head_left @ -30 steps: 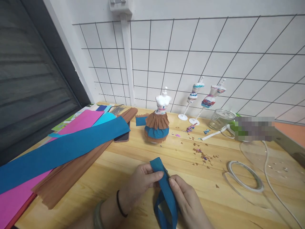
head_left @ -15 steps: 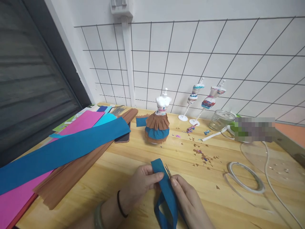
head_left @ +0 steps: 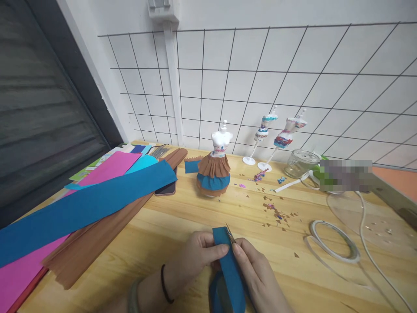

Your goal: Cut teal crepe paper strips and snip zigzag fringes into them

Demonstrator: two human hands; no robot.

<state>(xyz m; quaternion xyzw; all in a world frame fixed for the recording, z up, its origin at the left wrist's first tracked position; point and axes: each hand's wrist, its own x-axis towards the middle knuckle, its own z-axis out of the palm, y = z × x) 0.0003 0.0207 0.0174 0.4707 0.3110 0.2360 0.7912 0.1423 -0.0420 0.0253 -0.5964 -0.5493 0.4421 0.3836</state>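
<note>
My left hand point(head_left: 198, 256) pinches the upper end of a teal paper strip point(head_left: 228, 269), which loops down toward the bottom edge of the view. My right hand point(head_left: 257, 278) is closed on small scissors point(head_left: 230, 234), whose thin blades stick up along the strip's right edge. Both hands hover low over the wooden table point(head_left: 182, 217) near its front. Behind them stands a small white mannequin point(head_left: 216, 167) dressed in a brown and teal paper skirt.
Long teal point(head_left: 81, 204), brown point(head_left: 97, 234) and pink point(head_left: 19, 269) paper sheets lie at the left, partly over a phone point(head_left: 167, 188). Two more small mannequins point(head_left: 276, 134), a glass jar point(head_left: 299, 163), a tape roll point(head_left: 335, 239), paper scraps point(head_left: 276, 213) and a white cable point(head_left: 368, 243) lie to the right. A wire grid covers the wall.
The teal strip's top end now stands shorter above my left thumb. The scissor blades, hidden a second ago, show beside the strip. Both hands have sunk slightly in the view.
</note>
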